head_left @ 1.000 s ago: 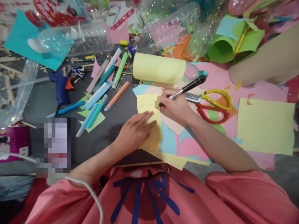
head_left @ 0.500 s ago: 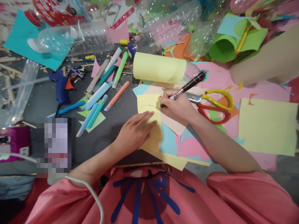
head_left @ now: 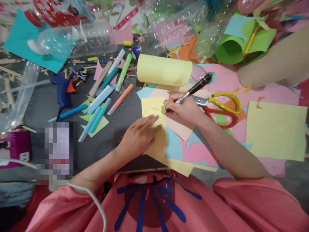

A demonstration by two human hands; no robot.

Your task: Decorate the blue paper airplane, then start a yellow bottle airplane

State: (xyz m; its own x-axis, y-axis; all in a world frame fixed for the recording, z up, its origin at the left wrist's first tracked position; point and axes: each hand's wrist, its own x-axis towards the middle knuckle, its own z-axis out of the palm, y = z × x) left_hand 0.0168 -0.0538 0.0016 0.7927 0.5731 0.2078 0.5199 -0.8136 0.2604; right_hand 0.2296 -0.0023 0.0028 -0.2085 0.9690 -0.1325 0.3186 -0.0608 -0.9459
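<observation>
A sheet of yellow paper lies in front of me with a thin curved line drawn near its top. My left hand rests flat on this sheet, fingers stretched out. Wrapped round a black and silver pen, my right hand holds its tip down at the sheet's right edge, by the end of the curve. Just right of that hand lie scissors with one yellow and one red handle, their blades partly hidden. Beyond the hands, a bottle wrapped in yellow paper lies on its side.
Several markers and a blue glue gun lie to the left. Clear plastic bottles fill the back. At right are a yellow sheet, a green paper roll and another person's arm. A white cable crosses near my left forearm.
Almost nothing differs. The pen tip stays at the right edge of the yellow paper, and the left hand keeps its place.
</observation>
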